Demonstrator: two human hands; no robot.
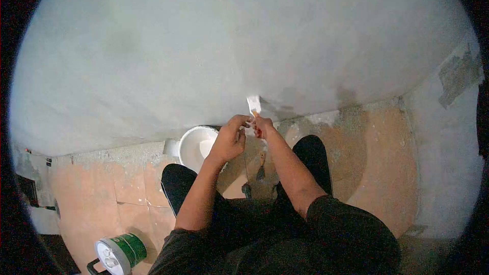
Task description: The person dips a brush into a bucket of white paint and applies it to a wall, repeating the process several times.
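My right hand (262, 126) is closed around the handle of a paintbrush (254, 104), whose white-coated bristles are at the lower part of the grey-white wall (214, 40). Just left of it, my left hand (230, 140) has its fingers curved and apart, with the fingertips close to the brush handle and nothing held. Below my left hand stands a white bucket (186, 148) containing white paint (207, 146), partly hidden by my hand and knee. On the floor between my legs lies a tool with a wooden handle (262, 158) and a dark end.
A green and white paint pail (133, 248) sits on the orange tiled floor (86, 183) at the lower left. My bent knees (311, 148) flank the work area. A side wall (443, 163) with a bare grey patch rises on the right. White splashes mark the floor edge.
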